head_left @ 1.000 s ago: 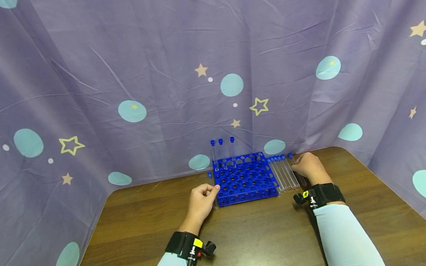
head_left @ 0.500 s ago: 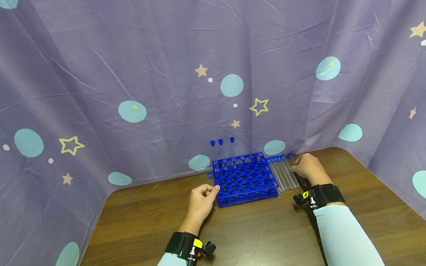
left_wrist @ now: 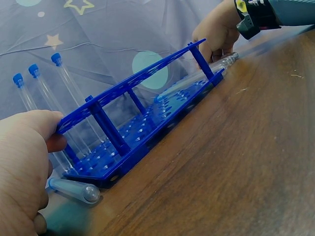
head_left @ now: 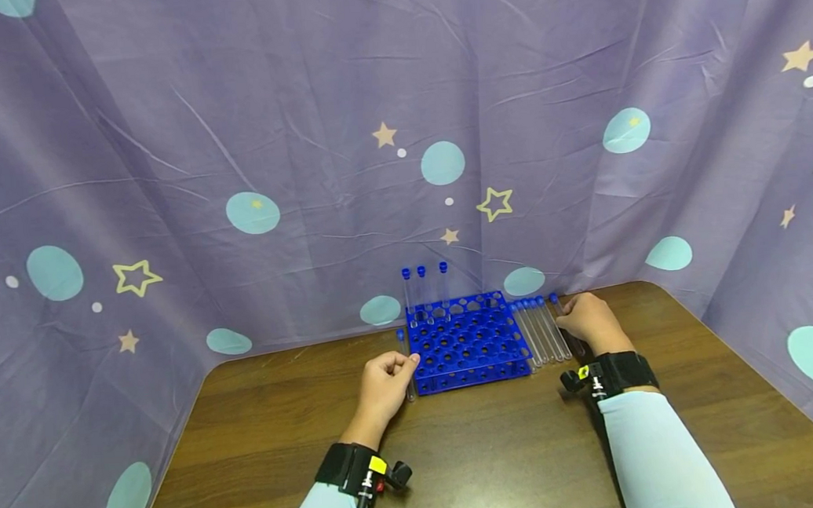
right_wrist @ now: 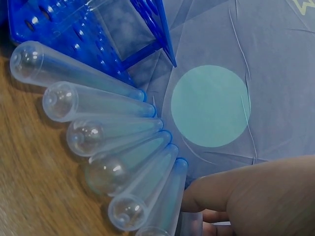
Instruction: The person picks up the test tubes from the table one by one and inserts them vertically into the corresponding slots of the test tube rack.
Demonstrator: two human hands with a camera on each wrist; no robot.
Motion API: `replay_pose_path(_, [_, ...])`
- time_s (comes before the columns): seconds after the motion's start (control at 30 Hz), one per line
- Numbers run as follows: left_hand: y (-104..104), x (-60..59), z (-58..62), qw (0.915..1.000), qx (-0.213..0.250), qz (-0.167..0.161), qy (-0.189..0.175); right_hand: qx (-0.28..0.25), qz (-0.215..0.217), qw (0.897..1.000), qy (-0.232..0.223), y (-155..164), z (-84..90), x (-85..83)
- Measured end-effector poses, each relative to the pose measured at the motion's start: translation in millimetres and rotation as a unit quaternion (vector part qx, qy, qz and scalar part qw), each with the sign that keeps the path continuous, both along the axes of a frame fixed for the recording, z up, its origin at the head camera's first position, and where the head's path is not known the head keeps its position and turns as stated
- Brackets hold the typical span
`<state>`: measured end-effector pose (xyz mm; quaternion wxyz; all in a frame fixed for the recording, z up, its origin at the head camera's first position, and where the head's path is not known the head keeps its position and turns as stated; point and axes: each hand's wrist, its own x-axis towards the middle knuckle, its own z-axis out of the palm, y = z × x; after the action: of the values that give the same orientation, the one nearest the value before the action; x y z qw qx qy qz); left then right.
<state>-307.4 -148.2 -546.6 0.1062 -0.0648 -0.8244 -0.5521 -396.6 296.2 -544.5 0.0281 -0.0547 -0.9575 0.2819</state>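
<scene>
A blue test tube rack stands on the table, with three blue-capped test tubes upright in its back row. My left hand pinches the rack's left edge between thumb and finger. Beside the rack, under that hand, lies a single test tube. Several clear test tubes lie side by side right of the rack, caps toward the curtain. My right hand has its thumb and curled fingers on the outermost test tube, which is partly hidden.
The brown wooden table ends at a purple curtain behind the rack. Black straps with small cameras sit on both wrists.
</scene>
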Motion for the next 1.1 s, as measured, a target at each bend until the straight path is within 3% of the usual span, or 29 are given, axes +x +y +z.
replay_pose_path(0.1, [0.3, -0.5, -1.1, 1.0000, -0.001, -0.001, 0.003, -0.005, 0.001, 1.000, -0.010, -12.0, 21.1, 19.0])
replay_pose_path(0.2, [0.8, -0.4, -1.8, 1.0000, -0.004, 0.001, 0.006, -0.005, 0.003, 1.000, -0.017, -18.5, 30.6, 28.0])
replay_pose_path(0.53, [-0.6, -0.3, -0.3, 1.0000, -0.005, 0.002, 0.007, -0.033, 0.003, 0.999, 0.017, -20.5, 44.0, 28.2])
replay_pose_path(1.1, [-0.7, -0.2, -1.6, 1.0000, 0.000, 0.000, 0.008, -0.071, 0.031, 0.992, 0.096, -42.7, 83.8, 37.8])
